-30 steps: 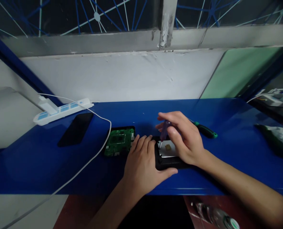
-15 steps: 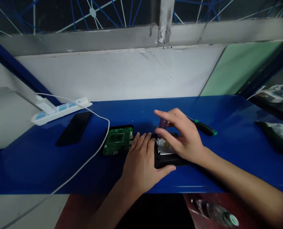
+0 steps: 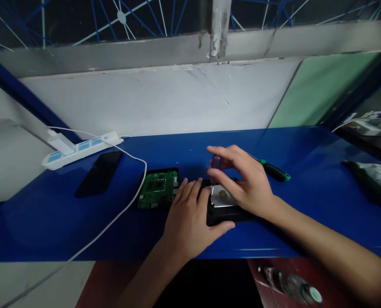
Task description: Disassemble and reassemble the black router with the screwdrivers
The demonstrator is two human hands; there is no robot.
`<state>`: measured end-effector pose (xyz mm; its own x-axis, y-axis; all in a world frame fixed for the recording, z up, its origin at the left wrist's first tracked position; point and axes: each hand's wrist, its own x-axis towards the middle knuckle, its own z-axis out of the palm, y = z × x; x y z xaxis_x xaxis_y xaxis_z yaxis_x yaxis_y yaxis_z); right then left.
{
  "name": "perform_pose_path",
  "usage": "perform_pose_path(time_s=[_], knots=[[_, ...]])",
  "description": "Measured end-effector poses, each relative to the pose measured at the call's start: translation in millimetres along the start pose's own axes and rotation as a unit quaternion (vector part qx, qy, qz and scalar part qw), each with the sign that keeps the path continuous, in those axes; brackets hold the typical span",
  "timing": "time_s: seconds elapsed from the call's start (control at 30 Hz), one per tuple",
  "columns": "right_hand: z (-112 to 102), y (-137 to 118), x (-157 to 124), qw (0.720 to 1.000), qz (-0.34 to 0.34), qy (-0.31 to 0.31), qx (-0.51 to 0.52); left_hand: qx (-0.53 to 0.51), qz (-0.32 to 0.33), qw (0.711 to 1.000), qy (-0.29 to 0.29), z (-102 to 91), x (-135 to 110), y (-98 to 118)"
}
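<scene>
My right hand (image 3: 246,184) pinches the purple handle of a screwdriver (image 3: 216,162) between thumb and fingers. Its shaft points down, the tip at the left edge of a silver metal plate (image 3: 221,200) in a black casing (image 3: 224,216). My left hand (image 3: 187,220) lies flat across the casing's left end, fingers stretched out and thumb apart along the near side. Just left of those fingers is a green circuit board (image 3: 153,188) in a black shell. Part of the casing is hidden under both hands.
Behind my right hand lies a green-and-black screwdriver (image 3: 275,171). On the left are a black phone (image 3: 99,173), a white power strip (image 3: 84,149) and a white cable (image 3: 120,214). A bag (image 3: 373,182) sits far right; a plastic bottle (image 3: 295,286) lies below the blue table (image 3: 97,235).
The purple screwdriver's handle and my right fingers have shifted slightly left and the shaft stands a little more upright. My left hand stays on the casing. The view has shifted slightly.
</scene>
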<state>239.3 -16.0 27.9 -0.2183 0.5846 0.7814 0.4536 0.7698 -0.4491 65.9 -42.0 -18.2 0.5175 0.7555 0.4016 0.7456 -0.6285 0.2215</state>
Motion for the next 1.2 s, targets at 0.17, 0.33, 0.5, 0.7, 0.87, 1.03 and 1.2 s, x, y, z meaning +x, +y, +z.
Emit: perform_pose_path(time_s=[0.17,0.33,0.5,0.7,0.87,1.03,1.2], knots=[[-1.1,-0.3,1.5,1.000,-0.010,-0.004,-0.021,-0.008,-0.011,1.000,-0.009,-0.7,0.9,0.7],[-2.8,-0.1,-1.0,0.999,0.022,-0.035,0.011,-0.001,-0.006,1.000,-0.015,-1.0,-0.5,0.0],[-3.0,1.4,-3.8,0.997,0.045,-0.043,0.035,-0.007,-0.011,1.000,-0.016,-0.9,-0.6,-0.5],[0.5,1.8,-3.6,0.999,0.023,-0.029,0.023,-0.015,-0.012,1.000,-0.019,-1.1,-0.3,-1.5],[1.3,3.0,-2.2,1.000,-0.002,-0.003,-0.019,-0.017,-0.012,0.999,-0.024,-1.6,0.1,-0.9],[-1.0,1.0,-1.3,1.000,-0.008,-0.006,-0.027,-0.019,-0.018,0.999,-0.029,-1.1,-0.2,-0.4],[-1.5,-2.1,-2.2,0.999,-0.003,-0.038,0.020,-0.014,-0.011,1.000,-0.020,-1.8,-1.0,-1.2]])
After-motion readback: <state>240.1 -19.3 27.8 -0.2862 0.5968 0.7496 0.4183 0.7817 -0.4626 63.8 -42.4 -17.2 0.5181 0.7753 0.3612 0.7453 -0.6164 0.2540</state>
